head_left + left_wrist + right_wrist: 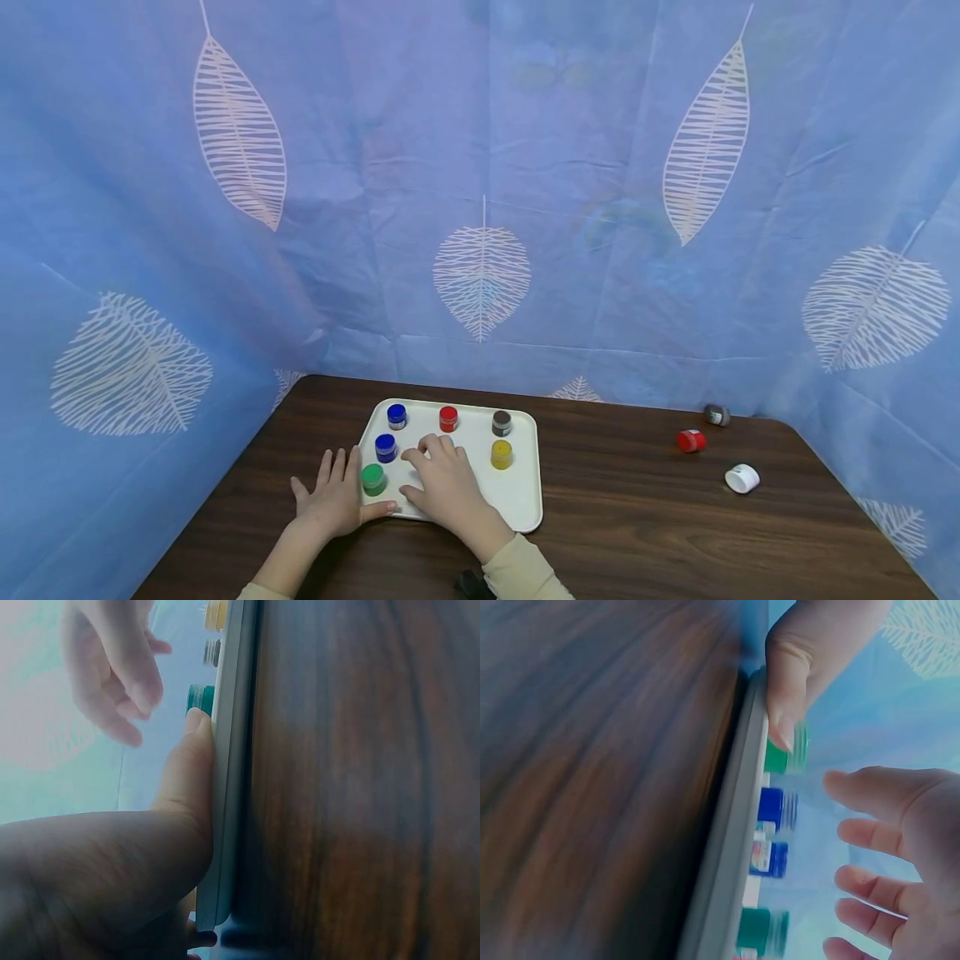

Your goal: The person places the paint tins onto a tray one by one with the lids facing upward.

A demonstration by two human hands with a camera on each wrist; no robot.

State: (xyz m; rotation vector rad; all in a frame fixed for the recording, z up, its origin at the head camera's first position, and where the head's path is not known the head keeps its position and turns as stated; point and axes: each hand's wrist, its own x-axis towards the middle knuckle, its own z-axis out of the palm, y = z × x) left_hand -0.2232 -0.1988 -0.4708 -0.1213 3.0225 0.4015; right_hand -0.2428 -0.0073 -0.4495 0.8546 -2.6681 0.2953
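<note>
A white tray (525,492) holds small paint jars: two blue jars (386,448), a red jar (448,418), a dark jar (502,423), a yellow jar (502,454) and a green jar (373,479). A teal-green jar (761,932) shows in the right wrist view; my right hand mostly hides it in the head view. My left hand (333,497) rests at the tray's front left corner, fingers spread, thumb (187,765) along the near rim. Above the tray hovers my right hand (450,487), its fingers loosely bent, holding nothing and apart from the jars.
On the dark wooden table (615,500), three jars lie to the right of the tray: a red jar (691,441), a dark jar (717,415) and a white jar (742,478). A blue leaf-patterned cloth (585,275) hangs behind and beside the table.
</note>
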